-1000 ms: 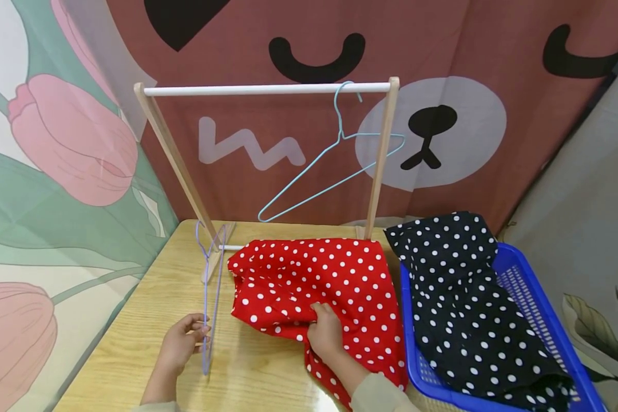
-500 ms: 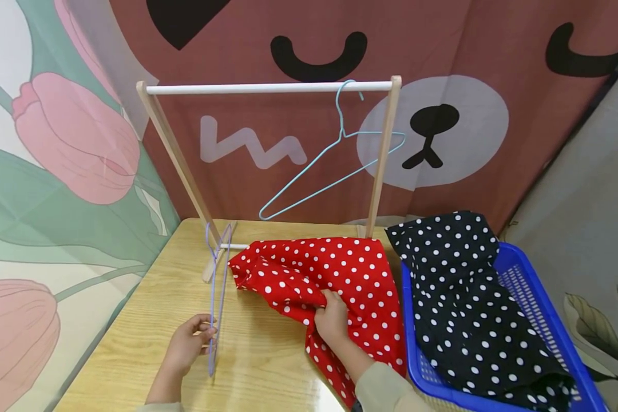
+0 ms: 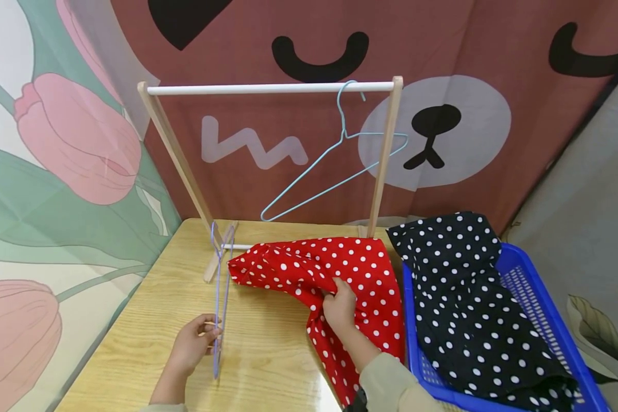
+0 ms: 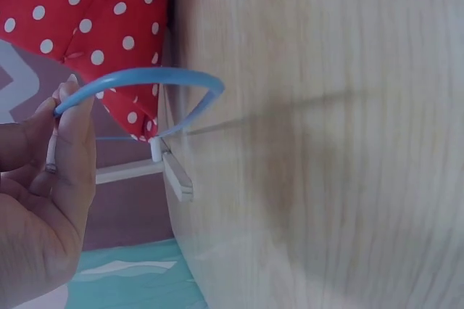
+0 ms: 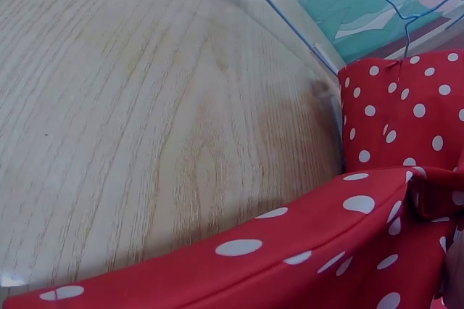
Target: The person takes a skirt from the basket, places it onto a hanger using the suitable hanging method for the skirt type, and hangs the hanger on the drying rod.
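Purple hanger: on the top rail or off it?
Off. In the head view, the left hand holds the purple hanger, its hook well below the top rail; only the light-blue hanger hangs there.

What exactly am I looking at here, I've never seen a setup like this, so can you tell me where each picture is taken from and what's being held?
There is no machine here: a person works bare-handed. The wide picture comes from a camera worn on the head, looking forward and down. The two closer, tilted ones come from cameras on the left and right wrists.

The left hand holds a purple hanger, which looks blue in its wrist picture. The right hand grips a fold of the red cloth, which is spread over the table by the foot of a rack. A blue hanger hangs on the rack's bar. Off to the right, a basket holds a black cloth.
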A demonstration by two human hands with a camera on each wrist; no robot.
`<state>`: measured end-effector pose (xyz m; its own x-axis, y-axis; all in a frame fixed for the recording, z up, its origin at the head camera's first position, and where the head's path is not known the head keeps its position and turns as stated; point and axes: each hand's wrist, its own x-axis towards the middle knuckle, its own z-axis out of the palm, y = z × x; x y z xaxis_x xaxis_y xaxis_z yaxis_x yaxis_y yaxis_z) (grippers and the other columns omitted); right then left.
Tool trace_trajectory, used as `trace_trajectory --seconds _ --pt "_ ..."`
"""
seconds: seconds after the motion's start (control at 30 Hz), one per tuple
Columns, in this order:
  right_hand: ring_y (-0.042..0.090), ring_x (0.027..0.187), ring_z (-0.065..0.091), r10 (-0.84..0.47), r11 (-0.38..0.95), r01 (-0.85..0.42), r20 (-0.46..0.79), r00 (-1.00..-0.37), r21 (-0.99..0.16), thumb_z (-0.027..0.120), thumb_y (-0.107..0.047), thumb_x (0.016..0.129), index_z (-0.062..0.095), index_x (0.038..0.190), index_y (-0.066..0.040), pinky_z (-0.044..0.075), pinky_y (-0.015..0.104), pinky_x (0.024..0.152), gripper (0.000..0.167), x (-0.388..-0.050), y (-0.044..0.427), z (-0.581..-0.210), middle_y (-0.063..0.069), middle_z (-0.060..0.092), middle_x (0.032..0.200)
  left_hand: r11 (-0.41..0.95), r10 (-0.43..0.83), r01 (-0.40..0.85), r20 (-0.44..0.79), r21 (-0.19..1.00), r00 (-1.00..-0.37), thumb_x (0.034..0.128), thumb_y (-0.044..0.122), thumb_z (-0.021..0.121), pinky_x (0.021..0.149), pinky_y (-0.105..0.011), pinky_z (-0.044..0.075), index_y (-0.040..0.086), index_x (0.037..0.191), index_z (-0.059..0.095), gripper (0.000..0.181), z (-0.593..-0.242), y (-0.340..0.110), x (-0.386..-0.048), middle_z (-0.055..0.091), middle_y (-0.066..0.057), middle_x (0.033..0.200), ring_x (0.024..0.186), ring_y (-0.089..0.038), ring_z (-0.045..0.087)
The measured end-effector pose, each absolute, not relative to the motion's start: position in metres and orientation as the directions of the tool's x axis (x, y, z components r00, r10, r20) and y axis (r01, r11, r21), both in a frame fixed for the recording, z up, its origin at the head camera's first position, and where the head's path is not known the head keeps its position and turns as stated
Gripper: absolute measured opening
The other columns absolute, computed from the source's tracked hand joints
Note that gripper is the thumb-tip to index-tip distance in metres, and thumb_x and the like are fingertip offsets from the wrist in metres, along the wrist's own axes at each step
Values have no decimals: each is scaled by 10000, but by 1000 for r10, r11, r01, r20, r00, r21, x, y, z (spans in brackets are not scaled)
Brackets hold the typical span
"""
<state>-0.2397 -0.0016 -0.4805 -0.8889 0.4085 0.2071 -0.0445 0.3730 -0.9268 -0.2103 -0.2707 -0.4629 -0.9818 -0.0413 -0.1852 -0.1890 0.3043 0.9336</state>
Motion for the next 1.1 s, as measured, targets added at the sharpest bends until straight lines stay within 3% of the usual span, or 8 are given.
trace_trajectory --seconds 0.13,0.23,0.37,0.57,0.67,0.8,1.0,1.1 --pt "278 701 547 424 371 -27 195 -885 -928 550 69 753 597 879 6 424 280 369 148 -240 -2 -481 122 541 852 295 -31 -187 -187 937 -982 794 -115 488 509 -281 492 -115 1029 484 235 -462 -266 -210 527 -123 760 594 -245 576" --pt "268 750 545 434 398 -50 236 -869 -916 570 60 743 604 860 4 472 352 538 134 -240 -1 -480 120 565 844 282 -23 -179 -180 942 -983 791 -126 485 502 -278 491 -115 1015 487 224 -460 -262 -209 524 -110 745 588 -239 579" --pt "267 799 542 445 402 -92 282 -850 -911 583 48 745 603 858 2 440 418 715 124 -241 0 -477 120 584 852 257 3 -168 -174 952 -985 792 -129 482 487 -262 483 -119 1008 479 217 -457 -257 -208 525 -102 726 567 -201 566" --pt "254 809 539 416 385 -98 267 -869 -918 581 44 755 591 866 1 449 403 713 120 -238 -5 -474 101 562 843 227 82 -176 -199 958 -977 812 -111 461 490 -230 469 -124 1029 447 217 -455 -253 -208 521 -92 734 585 -188 561" --pt "248 732 540 370 408 -93 258 -893 -908 574 42 757 586 849 -1 477 325 574 103 -236 -9 -477 87 537 790 217 99 -184 -209 959 -973 817 -102 461 492 -226 465 -122 1035 443 220 -455 -252 -208 521 -91 741 588 -175 560" --pt "248 682 533 299 441 -110 261 -918 -891 572 42 747 586 839 -4 430 237 396 103 -235 -12 -484 82 522 750 213 105 -193 -219 958 -970 820 -92 463 495 -234 467 -122 1043 436 227 -456 -249 -209 524 -94 742 582 -165 554" --pt "254 742 546 204 542 -108 254 -945 -834 581 23 751 578 997 39 475 279 551 246 -232 -14 -494 121 551 825 210 104 -192 -218 959 -970 819 -96 459 497 -247 472 -118 1044 437 228 -458 -247 -209 524 -95 733 573 -171 553" --pt "279 784 556 167 600 -91 235 -957 -795 591 4 752 581 966 24 485 321 614 215 -230 -14 -497 123 552 833 209 99 -195 -219 958 -971 818 -103 452 495 -243 472 -119 1046 439 229 -458 -246 -209 521 -93 729 573 -170 553"
